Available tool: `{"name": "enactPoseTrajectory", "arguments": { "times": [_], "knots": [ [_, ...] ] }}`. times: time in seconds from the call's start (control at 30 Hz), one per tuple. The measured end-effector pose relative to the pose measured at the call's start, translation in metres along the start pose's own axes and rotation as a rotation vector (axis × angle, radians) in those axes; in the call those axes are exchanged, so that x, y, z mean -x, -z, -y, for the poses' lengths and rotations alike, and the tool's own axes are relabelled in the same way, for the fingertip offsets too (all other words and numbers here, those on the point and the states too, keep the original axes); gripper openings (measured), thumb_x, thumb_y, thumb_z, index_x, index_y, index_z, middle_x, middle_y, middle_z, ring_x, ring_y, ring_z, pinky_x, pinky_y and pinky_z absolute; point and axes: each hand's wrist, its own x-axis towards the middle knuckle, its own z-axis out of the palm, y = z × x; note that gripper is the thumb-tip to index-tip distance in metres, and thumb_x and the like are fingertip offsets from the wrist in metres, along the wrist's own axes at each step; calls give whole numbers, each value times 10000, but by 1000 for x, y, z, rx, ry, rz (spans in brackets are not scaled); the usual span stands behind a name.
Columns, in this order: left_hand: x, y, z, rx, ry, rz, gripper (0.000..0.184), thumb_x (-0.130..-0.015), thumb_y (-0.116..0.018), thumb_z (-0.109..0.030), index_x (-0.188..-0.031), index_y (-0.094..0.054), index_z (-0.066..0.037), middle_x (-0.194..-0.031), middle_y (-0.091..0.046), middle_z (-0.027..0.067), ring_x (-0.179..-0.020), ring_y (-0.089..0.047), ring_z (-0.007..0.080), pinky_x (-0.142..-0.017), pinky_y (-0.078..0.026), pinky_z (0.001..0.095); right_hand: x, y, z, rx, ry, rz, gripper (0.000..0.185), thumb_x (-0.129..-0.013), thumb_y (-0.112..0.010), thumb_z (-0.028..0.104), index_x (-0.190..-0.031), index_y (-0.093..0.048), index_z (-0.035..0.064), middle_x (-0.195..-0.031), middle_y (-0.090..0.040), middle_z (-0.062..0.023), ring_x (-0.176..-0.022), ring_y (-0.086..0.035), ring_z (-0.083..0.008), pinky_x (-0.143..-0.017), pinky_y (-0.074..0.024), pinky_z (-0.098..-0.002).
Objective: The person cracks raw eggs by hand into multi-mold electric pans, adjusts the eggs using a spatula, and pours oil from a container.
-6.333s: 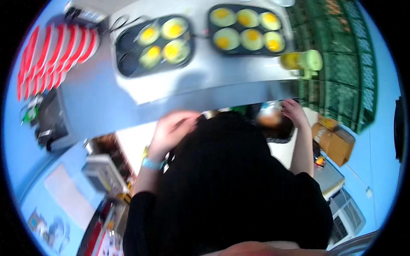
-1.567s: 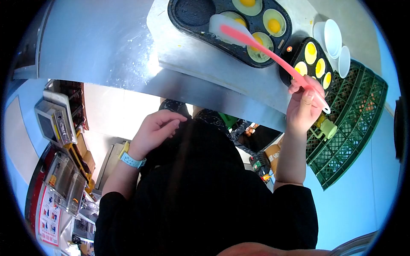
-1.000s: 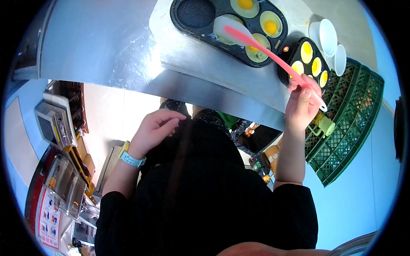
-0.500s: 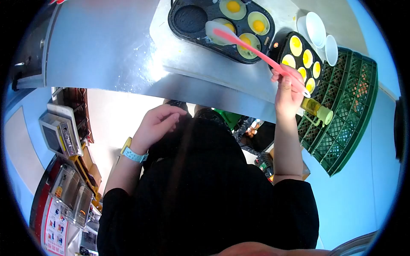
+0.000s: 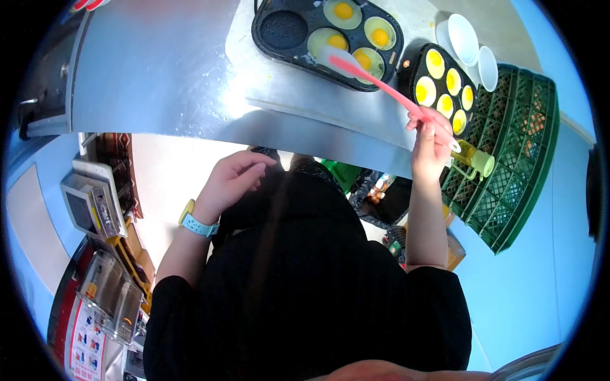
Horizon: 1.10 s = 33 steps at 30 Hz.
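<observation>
My right hand [image 5: 433,143] is closed around the pink handle of a spatula [image 5: 394,92]. The spatula's pale, translucent head hovers over or touches the near side of a black egg pan [image 5: 284,30]; exact contact cannot be made out. Several of this pan's round wells hold eggs with whitish rims and whole yolks, while the well at its left end is bare. My left hand [image 5: 232,181], with a light blue watch strap at the wrist, hangs in front of my body near the counter edge. Its fingers are loosely bent and hold nothing.
A second dark pan [image 5: 438,80] with several eggs sits to the right. White bowls [image 5: 462,39] stand behind it. An oil bottle [image 5: 467,154] with a green cap is beside my right hand, near a green crate [image 5: 521,209]. Below the metal counter [image 5: 152,70], a black bag holds eggshells [image 5: 380,189].
The spatula head has shifted slightly right and toward me over the egg pan. My right hand keeps its grip. My left hand stays nearly still, and the view has tilted a little.
</observation>
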Motion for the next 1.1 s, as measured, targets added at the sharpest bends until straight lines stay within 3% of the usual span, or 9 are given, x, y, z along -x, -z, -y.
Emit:
{"name": "enactPoseTrajectory", "arguments": {
  "times": [0.2,0.27,0.43,0.57,0.77,0.87,0.93,0.97,1.1],
  "knots": [
    [1,1,-10,-5,5,29,202,-954,-511,-85,-1086,-652,-26,-838,-569,-2,-712,-546,59,-641,-476,192,-6,-7,-5,231,106,65,269,-988,-488,163,-1163,-526,-38,-988,-617,-146,-830,-549,-184,-805,-454,-321],
    [2,1,-13,-29,4,20,198,-955,-513,-86,-1081,-655,-28,-831,-571,-3,-707,-547,58,-638,-476,193,-4,-9,8,26,78,-13,219,-964,-488,83,-1068,-612,-65,-995,-615,-111,-834,-587,-161,-805,-475,-299],
    [1,6,-19,-39,5,46,190,-956,-518,-85,-1068,-663,-34,-798,-581,-1,-689,-551,67,-626,-475,199,13,4,19,14,62,-118,237,-969,-491,96,-1114,-586,-67,-995,-617,-123,-832,-593,-163,-792,-480,-297],
    [-7,13,-26,-61,-60,62,195,-956,-503,-65,-1054,-651,14,-759,-585,10,-674,-553,87,-601,-475,215,26,19,40,-293,77,-416,293,-973,-506,144,-1194,-523,-46,-952,-632,-122,-810,-583,-167,-784,-478,-291],
    [-10,18,-36,-130,-159,88,201,-961,-498,-71,-1070,-636,27,-750,-574,8,-661,-534,84,-598,-463,225,-50,167,-12,-522,139,-974,243,-976,-494,110,-1144,-542,-60,-873,-601,-86,-779,-579,-138,-702,-515,-265],
    [-6,16,-39,-142,-180,103,197,-964,-506,-91,-1058,-639,20,-746,-572,8,-653,-527,85,-591,-455,226,-109,226,-62,41,87,-1083,280,-926,-581,154,-1114,-589,-53,-798,-634,-72,-671,-598,-136,-648,-524,-275],
    [0,16,-41,-152,-131,33,197,-967,-509,-105,-1056,-636,17,-746,-571,8,-647,-526,87,-590,-453,228,-130,243,-79,833,55,-951,215,-888,-592,207,-1075,-678,146,-911,-688,-146,-804,-670,-277,-755,-529,-357],
    [3,16,-38,-138,-126,24,199,-968,-510,-111,-1059,-632,16,-745,-570,7,-641,-526,89,-589,-453,229,-141,248,-82,935,-104,-849,210,-884,-573,224,-1056,-689,193,-984,-668,-171,-917,-641,-351,-818,-512,-407],
    [13,11,-21,-102,-91,-56,190,-965,-522,-103,-1051,-655,3,-765,-576,8,-653,-538,76,-592,-460,214,-199,266,-123,1138,-358,-585,269,-915,-495,286,-1075,-674,165,-1021,-668,-168,-964,-631,-355,-851,-498,-433]
  ]
}}
